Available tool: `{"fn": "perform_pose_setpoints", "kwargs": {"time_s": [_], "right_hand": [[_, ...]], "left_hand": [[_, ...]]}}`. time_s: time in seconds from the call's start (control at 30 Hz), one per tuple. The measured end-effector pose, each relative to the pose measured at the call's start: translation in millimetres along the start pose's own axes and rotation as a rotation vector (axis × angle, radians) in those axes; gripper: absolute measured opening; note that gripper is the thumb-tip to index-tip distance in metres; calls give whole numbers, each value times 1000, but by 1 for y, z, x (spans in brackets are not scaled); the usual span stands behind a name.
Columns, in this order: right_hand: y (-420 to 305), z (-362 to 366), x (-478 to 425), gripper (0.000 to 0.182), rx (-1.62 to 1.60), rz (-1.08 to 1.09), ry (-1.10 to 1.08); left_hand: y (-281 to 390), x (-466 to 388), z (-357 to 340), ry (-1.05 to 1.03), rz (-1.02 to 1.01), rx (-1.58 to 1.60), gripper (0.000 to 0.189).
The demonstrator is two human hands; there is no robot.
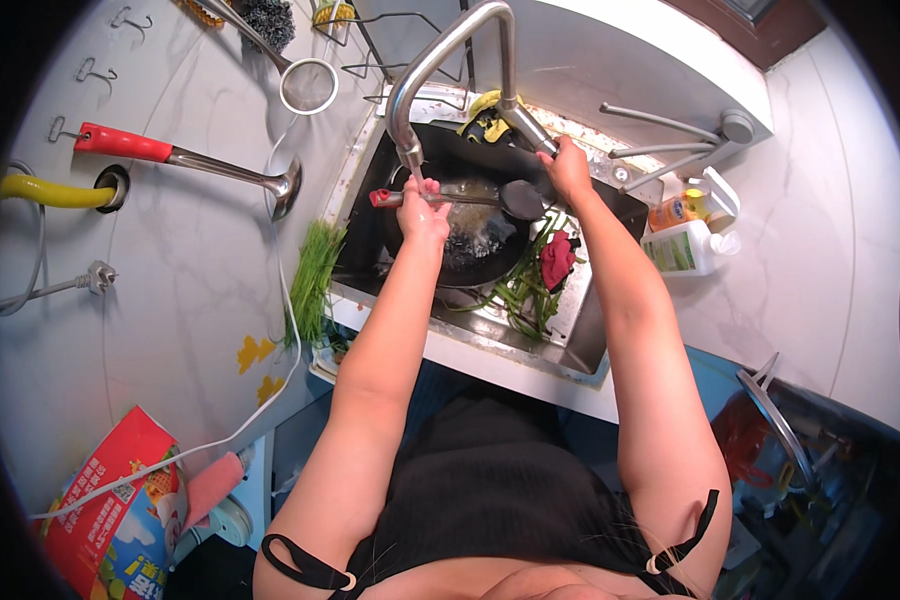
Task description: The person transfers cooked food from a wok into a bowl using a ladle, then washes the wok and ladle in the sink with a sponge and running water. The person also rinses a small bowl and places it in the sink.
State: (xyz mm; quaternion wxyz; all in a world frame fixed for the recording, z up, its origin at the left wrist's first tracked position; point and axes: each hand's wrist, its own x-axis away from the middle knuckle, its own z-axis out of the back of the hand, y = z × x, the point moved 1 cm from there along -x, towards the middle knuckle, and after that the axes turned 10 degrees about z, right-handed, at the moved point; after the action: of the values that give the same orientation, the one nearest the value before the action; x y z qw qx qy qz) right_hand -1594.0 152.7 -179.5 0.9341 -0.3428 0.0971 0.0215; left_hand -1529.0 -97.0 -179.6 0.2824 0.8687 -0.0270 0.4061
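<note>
My left hand is under the spout of the steel faucet, palm up, holding a ladle by its handle. The red handle end sticks out to the left, and the ladle's dark head lies to the right. Below them a black wok with foamy water in it sits in the sink. My right hand grips the faucet's lever at the upper right. Green vegetable scraps and a dark red cloth lie in the sink beside the wok.
Long green stalks stand at the sink's left edge. A yellow-and-black cloth sits behind the basin. Right of it are an orange spray bottle and a white bottle. A red-handled ladle and a strainer hang left.
</note>
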Motion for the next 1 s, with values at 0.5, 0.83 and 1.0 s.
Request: {"fn": "perform_pose_setpoints", "kwargs": {"time_s": [0.5,0.83,1.0], "right_hand": [[-65,-10,47,56,179,78,254],[-167,-42,128,13,-293,633,-151],[-243,1,110,13,-450,636,-82]], "left_hand": [[36,70,13,40,13,117,28],[101,154,18,-34,106,164,27],[151,208,23,-225,-98,-185,31]]}}
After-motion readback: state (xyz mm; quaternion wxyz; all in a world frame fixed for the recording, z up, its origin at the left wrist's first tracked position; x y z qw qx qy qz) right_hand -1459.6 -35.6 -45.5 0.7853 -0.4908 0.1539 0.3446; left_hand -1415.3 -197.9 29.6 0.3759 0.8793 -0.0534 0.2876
